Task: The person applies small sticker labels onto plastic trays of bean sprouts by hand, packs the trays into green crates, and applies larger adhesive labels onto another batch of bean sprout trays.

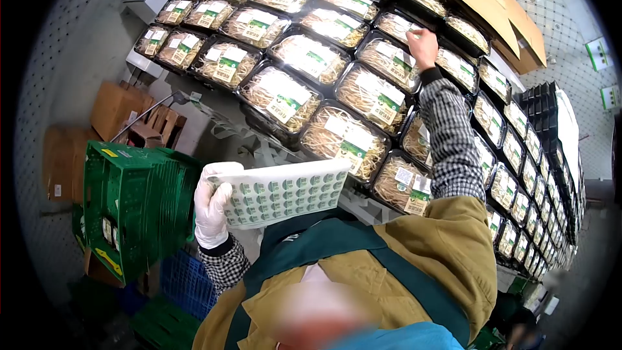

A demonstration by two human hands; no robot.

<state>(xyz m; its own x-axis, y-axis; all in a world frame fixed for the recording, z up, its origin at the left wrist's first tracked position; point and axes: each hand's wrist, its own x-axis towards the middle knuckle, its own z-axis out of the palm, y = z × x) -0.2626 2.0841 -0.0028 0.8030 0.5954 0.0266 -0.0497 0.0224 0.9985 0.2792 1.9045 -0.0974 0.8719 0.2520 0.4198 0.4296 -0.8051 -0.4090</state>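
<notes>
In left hand (212,206), sticker sheet (285,194).

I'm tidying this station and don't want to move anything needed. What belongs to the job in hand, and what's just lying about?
Likely in the job:
- sticker sheet, held in the gloved left hand
- film-topped packs, one under the bare right hand

Apparently just lying about:
- green crates
- blue crate
- cardboard boxes at the left
</notes>
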